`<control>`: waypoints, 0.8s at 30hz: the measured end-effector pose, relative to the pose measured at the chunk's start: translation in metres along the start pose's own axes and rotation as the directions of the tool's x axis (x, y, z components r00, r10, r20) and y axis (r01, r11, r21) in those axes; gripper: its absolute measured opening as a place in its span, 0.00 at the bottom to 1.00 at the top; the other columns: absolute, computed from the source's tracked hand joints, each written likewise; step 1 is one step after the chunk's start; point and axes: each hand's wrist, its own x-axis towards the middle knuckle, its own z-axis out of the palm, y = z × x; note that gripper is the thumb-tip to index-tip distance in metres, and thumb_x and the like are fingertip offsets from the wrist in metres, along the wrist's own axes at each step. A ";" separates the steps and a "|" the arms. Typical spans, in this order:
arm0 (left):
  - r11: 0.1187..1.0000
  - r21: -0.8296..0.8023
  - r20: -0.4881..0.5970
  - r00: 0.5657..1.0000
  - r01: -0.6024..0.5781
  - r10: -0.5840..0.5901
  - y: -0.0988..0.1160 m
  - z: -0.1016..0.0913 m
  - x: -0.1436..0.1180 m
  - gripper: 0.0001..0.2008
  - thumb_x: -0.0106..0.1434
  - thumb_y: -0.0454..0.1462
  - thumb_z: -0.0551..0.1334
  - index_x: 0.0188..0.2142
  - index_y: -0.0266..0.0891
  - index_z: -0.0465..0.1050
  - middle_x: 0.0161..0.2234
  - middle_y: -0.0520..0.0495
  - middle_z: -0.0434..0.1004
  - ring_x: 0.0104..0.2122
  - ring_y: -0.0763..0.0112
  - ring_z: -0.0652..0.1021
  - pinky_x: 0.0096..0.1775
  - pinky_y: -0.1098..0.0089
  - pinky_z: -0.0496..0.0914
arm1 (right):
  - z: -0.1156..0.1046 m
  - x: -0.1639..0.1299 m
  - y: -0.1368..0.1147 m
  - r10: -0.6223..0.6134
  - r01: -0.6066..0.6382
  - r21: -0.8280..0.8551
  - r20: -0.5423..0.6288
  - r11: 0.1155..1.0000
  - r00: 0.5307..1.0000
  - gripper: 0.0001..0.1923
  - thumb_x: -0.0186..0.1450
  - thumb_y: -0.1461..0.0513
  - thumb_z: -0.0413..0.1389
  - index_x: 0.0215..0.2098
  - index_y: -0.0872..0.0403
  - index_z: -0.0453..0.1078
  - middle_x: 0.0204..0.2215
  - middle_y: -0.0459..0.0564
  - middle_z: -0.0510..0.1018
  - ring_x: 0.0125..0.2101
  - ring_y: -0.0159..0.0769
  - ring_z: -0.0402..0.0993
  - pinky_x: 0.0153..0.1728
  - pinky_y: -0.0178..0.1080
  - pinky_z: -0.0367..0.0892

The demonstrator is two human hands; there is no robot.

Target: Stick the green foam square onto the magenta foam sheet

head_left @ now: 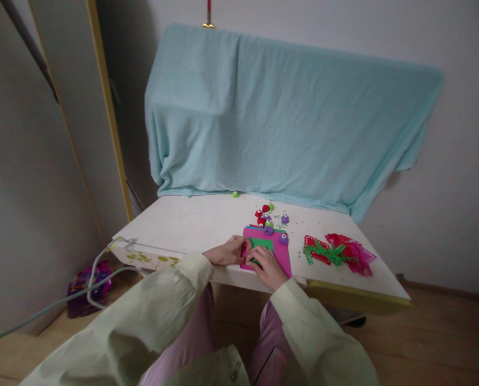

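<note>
1. White tabletop (191, 222) stands against a pale wall, with a light blue cloth (279, 118) draped behind it.
2. Left hand (228, 251) and right hand (268, 268) meet at the near edge, both pinching a small green paper piece (261, 244).
3. That piece lies on a pink paper sheet (282, 256) under the hands.
4. Beyond the hands sit small purple, red and green punches (268, 219); to their right, red and green paper strips (338, 251).

I find no text, label, brand, number or sign that I can read anywhere in this view. The white table (191, 220) has yellowish-green marks on its front edge, left of my hands, but they read as blotches, not letters. The coloured paper sheets (282, 252) and cut scraps (338, 251) on the table carry no print that I can make out.
</note>
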 end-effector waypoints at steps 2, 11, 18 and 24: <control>0.999 0.031 0.013 1.000 0.009 -0.009 0.006 -0.002 0.000 0.15 0.54 0.35 0.64 0.41 0.38 0.66 0.36 0.50 0.65 0.42 0.67 0.64 0.46 0.67 0.61 | 0.000 0.000 0.002 -0.004 0.004 0.012 -0.004 1.000 1.000 0.02 0.66 0.65 0.55 0.37 0.51 0.68 0.38 0.48 0.71 0.44 0.40 0.66 0.46 0.43 0.58; 0.999 0.028 0.021 1.000 0.019 -0.019 0.006 -0.003 -0.001 0.14 0.53 0.34 0.64 0.40 0.39 0.66 0.36 0.50 0.64 0.40 0.68 0.64 0.43 0.69 0.62 | -0.007 -0.007 0.012 -0.013 0.013 0.149 -0.005 0.989 1.000 0.01 0.64 0.64 0.57 0.35 0.51 0.71 0.41 0.49 0.69 0.46 0.39 0.67 0.49 0.43 0.61; 0.999 0.044 0.067 0.998 0.019 -0.022 0.011 -0.009 -0.002 0.15 0.53 0.34 0.63 0.40 0.40 0.65 0.37 0.50 0.67 0.43 0.66 0.64 0.46 0.68 0.61 | -0.023 -0.019 0.012 0.011 -0.018 0.237 0.032 0.971 0.999 0.02 0.64 0.61 0.58 0.35 0.51 0.72 0.44 0.51 0.69 0.48 0.39 0.67 0.52 0.43 0.61; 0.989 0.132 -0.049 0.996 0.074 -0.068 0.012 0.002 0.001 0.11 0.57 0.39 0.62 0.39 0.41 0.66 0.34 0.51 0.67 0.40 0.66 0.66 0.43 0.68 0.61 | -0.030 -0.014 0.012 -0.029 0.012 0.297 0.051 0.955 0.998 0.18 0.60 0.60 0.62 0.49 0.50 0.69 0.46 0.52 0.70 0.49 0.41 0.67 0.52 0.44 0.62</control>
